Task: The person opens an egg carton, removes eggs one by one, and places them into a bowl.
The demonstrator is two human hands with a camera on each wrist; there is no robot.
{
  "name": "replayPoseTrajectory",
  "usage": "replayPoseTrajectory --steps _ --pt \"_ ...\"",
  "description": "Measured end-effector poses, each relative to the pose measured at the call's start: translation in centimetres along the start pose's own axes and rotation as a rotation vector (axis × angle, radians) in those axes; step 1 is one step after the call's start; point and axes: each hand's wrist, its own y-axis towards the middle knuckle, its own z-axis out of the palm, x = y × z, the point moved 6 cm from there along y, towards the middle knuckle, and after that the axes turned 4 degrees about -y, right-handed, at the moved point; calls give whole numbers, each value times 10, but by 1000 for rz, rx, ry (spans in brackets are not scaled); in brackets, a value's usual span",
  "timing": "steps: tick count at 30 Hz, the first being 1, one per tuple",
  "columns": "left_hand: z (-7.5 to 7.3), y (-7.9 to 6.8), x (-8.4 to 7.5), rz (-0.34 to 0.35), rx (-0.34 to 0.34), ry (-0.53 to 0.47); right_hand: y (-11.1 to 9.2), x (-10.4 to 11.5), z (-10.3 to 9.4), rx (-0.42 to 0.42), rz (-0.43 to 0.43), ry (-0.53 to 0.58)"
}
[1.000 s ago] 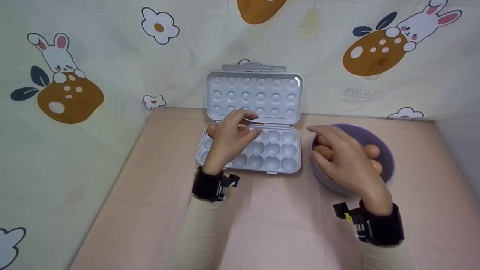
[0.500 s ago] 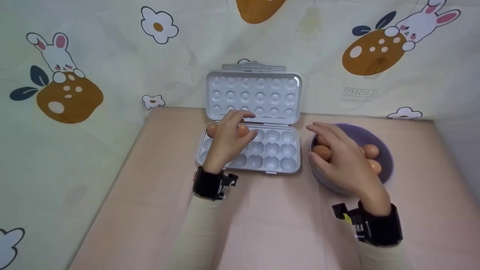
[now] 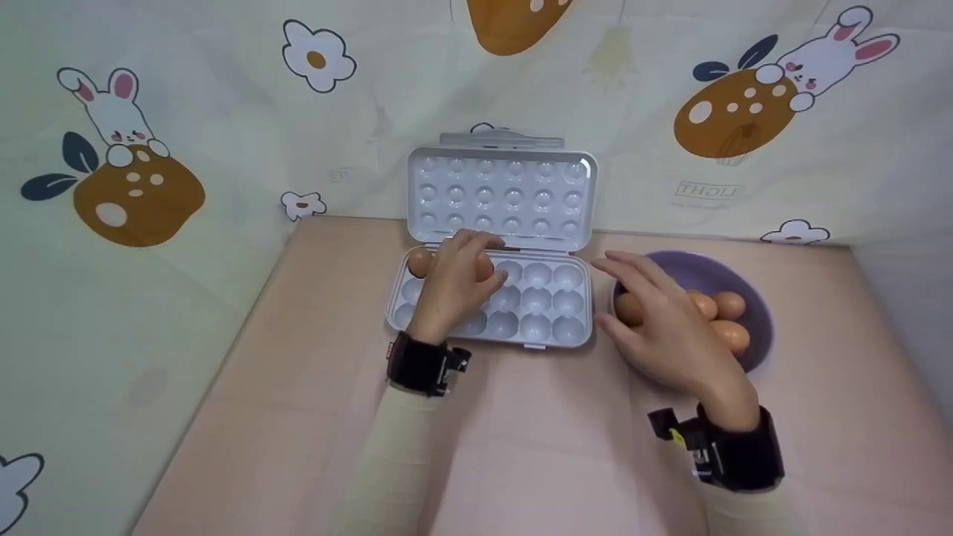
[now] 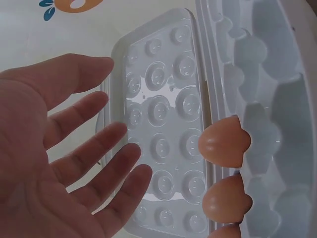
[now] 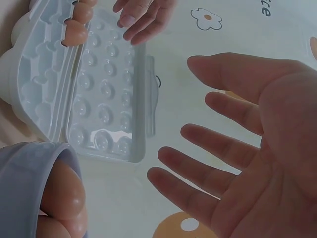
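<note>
A white lidded egg box (image 3: 535, 301) stands with its lid raised, its cups facing up. Brown eggs sit in its far row at the left end, among them one egg (image 3: 420, 263) left of my left hand (image 3: 450, 286) and another egg (image 4: 225, 142) in the left wrist view. That hand hovers over the box with its fingers spread and holds nothing. Over a purple bowl (image 3: 761, 327) my right hand (image 3: 670, 331) hangs with loosely spread fingers, nothing in its palm. Several brown eggs (image 3: 730, 336) lie in the bowl, some hidden under the hand.
Both things stand on a pink-covered table (image 3: 536, 432), the bowl to the right of the box. A patterned cloth (image 3: 372, 112) with rabbits and flowers hangs behind, close to the raised lid (image 3: 514, 195).
My left fingers have come off the egg to the right of that hand, which now shows more. The right hand has shifted slightly left over the bowl, uncovering more eggs.
</note>
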Motion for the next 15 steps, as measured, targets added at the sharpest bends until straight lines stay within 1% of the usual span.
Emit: replayPoseTrajectory --steps 4,8,15 --pt "1 3 2 -28 26 23 0 0 1 7 8 9" --pt "2 8 2 -37 69 34 -1 -1 2 16 14 3" --pt "4 23 0 6 115 124 0 -2 2 1 -11 4"
